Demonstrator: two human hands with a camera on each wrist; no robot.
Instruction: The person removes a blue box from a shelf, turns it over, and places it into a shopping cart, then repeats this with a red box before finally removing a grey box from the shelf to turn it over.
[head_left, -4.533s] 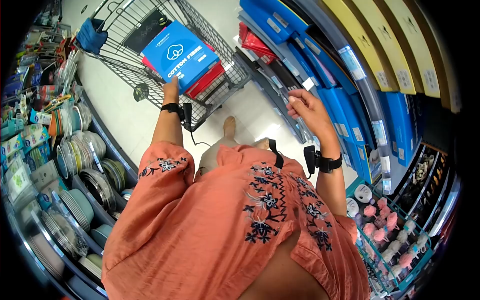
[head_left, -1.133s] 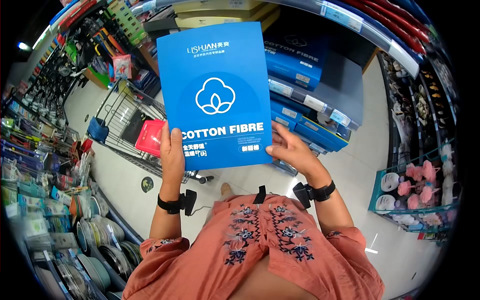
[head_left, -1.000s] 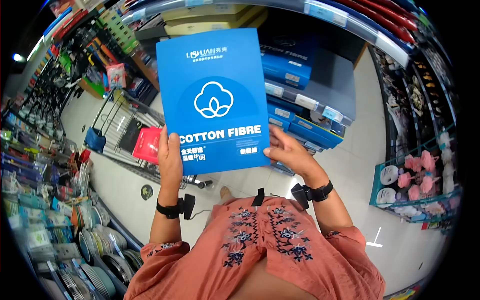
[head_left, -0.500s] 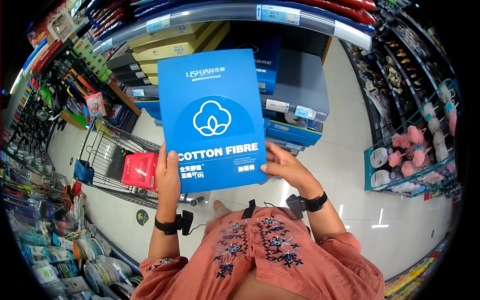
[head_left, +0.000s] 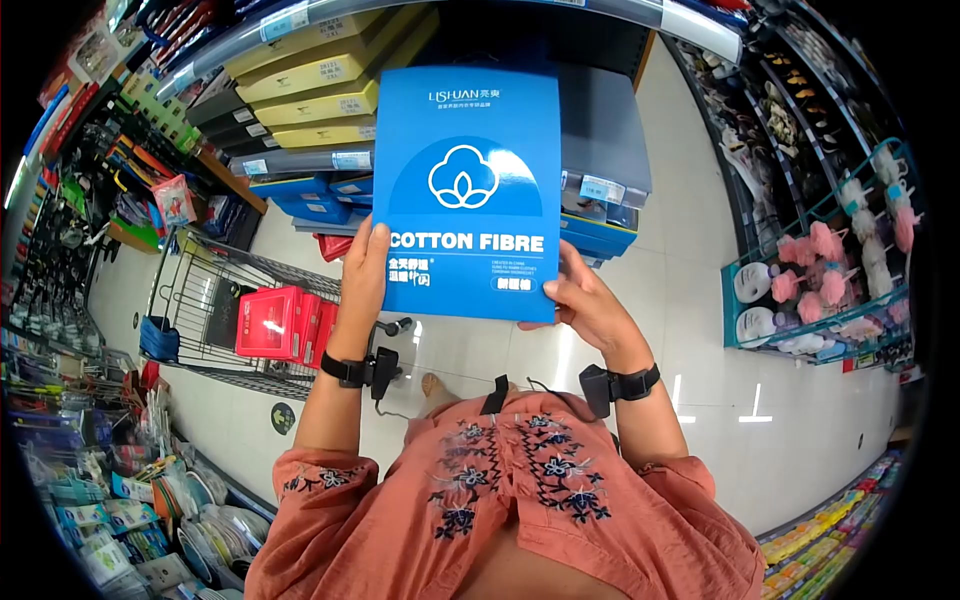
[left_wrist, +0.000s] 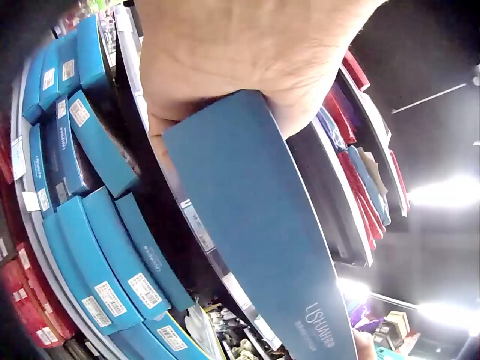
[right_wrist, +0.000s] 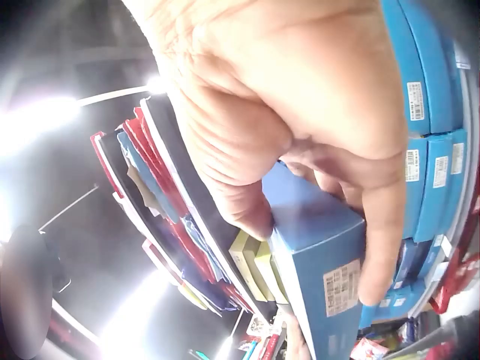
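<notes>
A flat blue box (head_left: 465, 195) marked "COTTON FIBRE", with a white cotton flower outline, is held up before the chest, its printed face toward the head camera. My left hand (head_left: 362, 285) grips its lower left edge, thumb on the front. At the lower right corner my right hand (head_left: 595, 305) holds it, with the thumb at the front edge and the fingers behind. The left wrist view shows the box's plain narrow side (left_wrist: 247, 187) running away from the palm. In the right wrist view, thumb and fingers straddle the box end (right_wrist: 322, 277), which bears a barcode label.
To the left stands a shopping cart (head_left: 215, 350) with red boxes (head_left: 272, 325) in it. Shelves ahead hold yellow boxes (head_left: 320, 75) and more blue boxes (head_left: 310, 200). A teal wire basket (head_left: 800, 335) of pink puffs hangs at right. Packed goods line the left side.
The blue box, lying in the cart several seconds ago under my left hand, is now held up in both hands. In the last half second it has moved up and right in view.
</notes>
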